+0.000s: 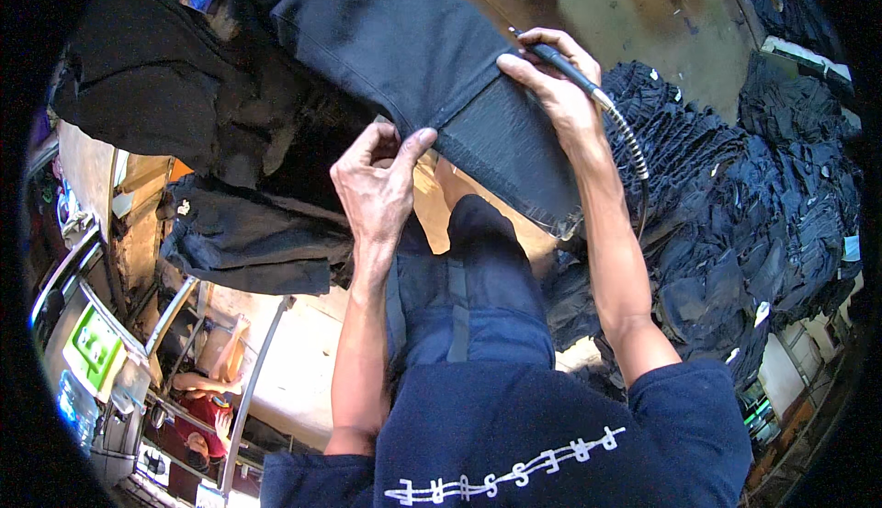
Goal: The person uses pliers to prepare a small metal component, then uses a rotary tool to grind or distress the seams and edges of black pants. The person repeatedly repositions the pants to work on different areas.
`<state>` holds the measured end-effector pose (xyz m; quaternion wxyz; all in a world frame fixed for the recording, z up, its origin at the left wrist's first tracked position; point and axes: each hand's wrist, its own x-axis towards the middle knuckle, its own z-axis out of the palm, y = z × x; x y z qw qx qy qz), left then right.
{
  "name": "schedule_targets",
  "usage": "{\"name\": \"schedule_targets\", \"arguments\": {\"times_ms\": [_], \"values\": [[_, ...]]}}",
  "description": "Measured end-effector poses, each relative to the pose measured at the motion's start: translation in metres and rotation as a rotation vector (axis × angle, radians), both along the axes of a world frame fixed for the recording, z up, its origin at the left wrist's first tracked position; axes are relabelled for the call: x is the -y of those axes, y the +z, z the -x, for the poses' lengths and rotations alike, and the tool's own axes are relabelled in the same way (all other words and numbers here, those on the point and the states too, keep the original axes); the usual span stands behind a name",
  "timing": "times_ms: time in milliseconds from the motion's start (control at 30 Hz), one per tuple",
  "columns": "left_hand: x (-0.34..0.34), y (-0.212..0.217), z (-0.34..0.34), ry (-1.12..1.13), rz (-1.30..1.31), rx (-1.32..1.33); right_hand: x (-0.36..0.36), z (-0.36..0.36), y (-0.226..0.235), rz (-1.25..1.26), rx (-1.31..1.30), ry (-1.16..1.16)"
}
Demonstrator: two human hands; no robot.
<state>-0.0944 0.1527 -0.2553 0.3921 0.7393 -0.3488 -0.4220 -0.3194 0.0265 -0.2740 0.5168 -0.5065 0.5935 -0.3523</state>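
Left hand (381, 186) pinches near edge of dark denim trouser leg (413, 49), stretched over ribbed board (514, 154); right hand (551, 85), fingers clenched around pen-shaped rotary tool (562, 69). Stacked dark jeans (735, 205) crowd right.

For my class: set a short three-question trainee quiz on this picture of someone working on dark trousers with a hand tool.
1. True or false: the right hand holds a pen-like tool with a flexible cable.
2. What does the left hand pinch?
3. Where is the pile of dark clothes? A) person's right B) person's left

Key: 1 true; 2 the edge of the dark trouser leg; 3 A
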Motion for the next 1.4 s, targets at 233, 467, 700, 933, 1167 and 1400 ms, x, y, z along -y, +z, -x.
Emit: {"name": "schedule_targets", "arguments": {"times_ms": [233,467,700,933,1167,1400], "values": [[-0.023,-0.063,0.001,0.143,0.203,-0.247,-0.001,-0.010,0.009,0.040,0.031,-0.031],[-0.031,-0.101,-0.005,0.045,0.196,-0.178,-0.029,-0.008,-0.002,0.549,-0.239,-0.093],[-0.035,-0.125,0.011,0.215,0.259,-0.435,-0.072,0.004,-0.001,0.600,-0.112,0.210],[-0.036,-0.131,0.003,0.099,0.321,-0.400,-0.061,-0.002,-0.009,0.843,-0.179,0.388],[-0.032,-0.128,0.012,0.253,0.311,-0.498,-0.066,-0.005,-0.009,0.797,-0.170,0.484],[-0.029,-0.125,0.010,0.203,0.306,-0.469,-0.065,-0.005,-0.007,0.778,-0.189,0.491]]}}
